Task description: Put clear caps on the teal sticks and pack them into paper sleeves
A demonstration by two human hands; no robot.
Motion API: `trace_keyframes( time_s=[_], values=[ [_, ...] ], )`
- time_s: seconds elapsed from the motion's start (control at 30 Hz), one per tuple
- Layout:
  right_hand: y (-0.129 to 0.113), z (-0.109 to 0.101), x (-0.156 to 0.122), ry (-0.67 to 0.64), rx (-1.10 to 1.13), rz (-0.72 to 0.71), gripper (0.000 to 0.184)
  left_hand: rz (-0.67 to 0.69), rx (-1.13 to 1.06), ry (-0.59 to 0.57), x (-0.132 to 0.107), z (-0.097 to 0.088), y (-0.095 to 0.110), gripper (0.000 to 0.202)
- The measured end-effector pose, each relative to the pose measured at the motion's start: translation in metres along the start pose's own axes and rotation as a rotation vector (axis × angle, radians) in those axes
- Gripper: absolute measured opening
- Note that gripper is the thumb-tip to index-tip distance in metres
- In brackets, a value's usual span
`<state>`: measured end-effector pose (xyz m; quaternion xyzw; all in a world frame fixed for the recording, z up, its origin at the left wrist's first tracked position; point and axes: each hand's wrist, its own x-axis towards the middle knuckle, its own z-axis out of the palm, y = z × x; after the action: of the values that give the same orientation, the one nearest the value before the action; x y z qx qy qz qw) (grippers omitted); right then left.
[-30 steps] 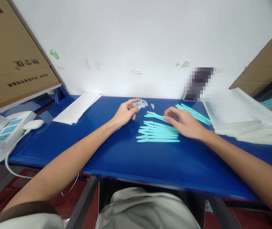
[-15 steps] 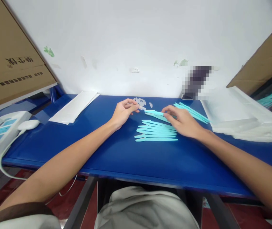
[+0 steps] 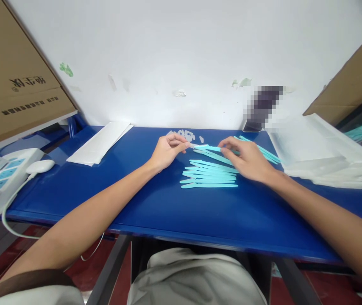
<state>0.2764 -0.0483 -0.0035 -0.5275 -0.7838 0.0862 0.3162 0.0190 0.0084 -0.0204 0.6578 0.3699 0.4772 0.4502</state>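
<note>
Between finger and thumb, my left hand point(image 3: 168, 152) pinches a small translucent blade cap point(image 3: 193, 145). My right hand point(image 3: 247, 159) grips a turquoise eyebrow razor point(image 3: 212, 148) by its handle, its head pointing left. The cap meets the razor's head end; how far it covers the blade I cannot make out. Just below lies another turquoise razor point(image 3: 214, 156), partly behind my right fingers. Nearer me, several razors point(image 3: 211, 180) lie side by side, heads to the left. Loose translucent caps point(image 3: 185, 134) are scattered beyond my left hand. More razors point(image 3: 267, 153) stick out behind my right hand.
The blue table point(image 3: 168, 212) meets a white wall. White flat sleeves point(image 3: 100, 142) lie at the left, near a power strip point(image 3: 7, 180) with a white cable. Clear plastic bags point(image 3: 321, 148) are stacked at the right, beside a phone-like object point(image 3: 252, 126). Cardboard boxes point(image 3: 18, 63) flank the table.
My left hand has moved slightly right with the cap, up to the razor's head. My right hand has lifted one razor from the one beneath it.
</note>
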Motion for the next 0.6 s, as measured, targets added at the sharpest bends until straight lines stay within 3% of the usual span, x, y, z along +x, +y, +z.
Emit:
trace_keyframes(
  time_s=[0.3,0.43,0.6],
  values=[
    [-0.004,0.006,0.0,-0.061,0.06,-0.063,0.023,0.03,0.124,-0.173,-0.002,0.004,0.001,0.033],
    [0.011,0.008,0.004,-0.016,-0.062,-0.056,0.022,0.088,0.321,-0.061,0.01,-0.018,-0.001,0.036],
    [0.025,0.018,0.009,-0.019,-0.101,-0.029,0.023,0.038,0.681,0.098,0.018,-0.046,-0.006,0.03]
  ],
)
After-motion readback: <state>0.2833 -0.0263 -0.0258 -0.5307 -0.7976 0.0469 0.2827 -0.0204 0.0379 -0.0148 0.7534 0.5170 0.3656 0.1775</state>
